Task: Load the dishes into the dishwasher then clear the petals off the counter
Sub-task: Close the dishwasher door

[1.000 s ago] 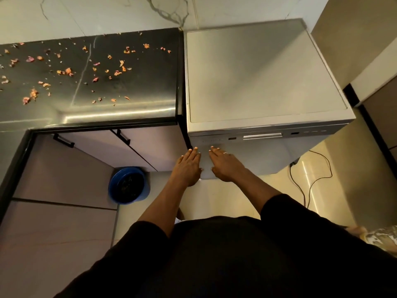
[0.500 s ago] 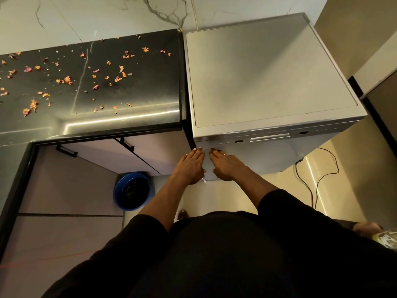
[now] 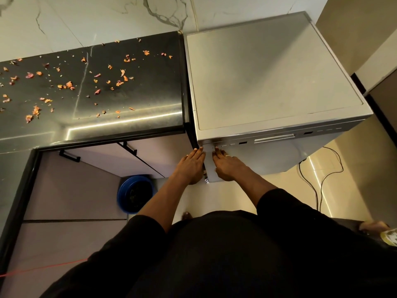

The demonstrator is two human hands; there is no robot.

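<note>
Silver dishwasher (image 3: 268, 72): left hand (image 3: 190, 166) and right hand (image 3: 227, 168) lie flat on its front, fingers straight, grasping nothing. Left of the dishwasher, dark table (image 3: 150, 93) strewn with petals (image 3: 68, 84); blue bowl (image 3: 135, 193) below.

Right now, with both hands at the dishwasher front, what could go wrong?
1. Left hand sits by the gap between dishwasher and counter; fingers might get pinched.
2. The cable loops on the floor at the right, a possible trip.
3. Petals may be brushed to the floor.
</note>
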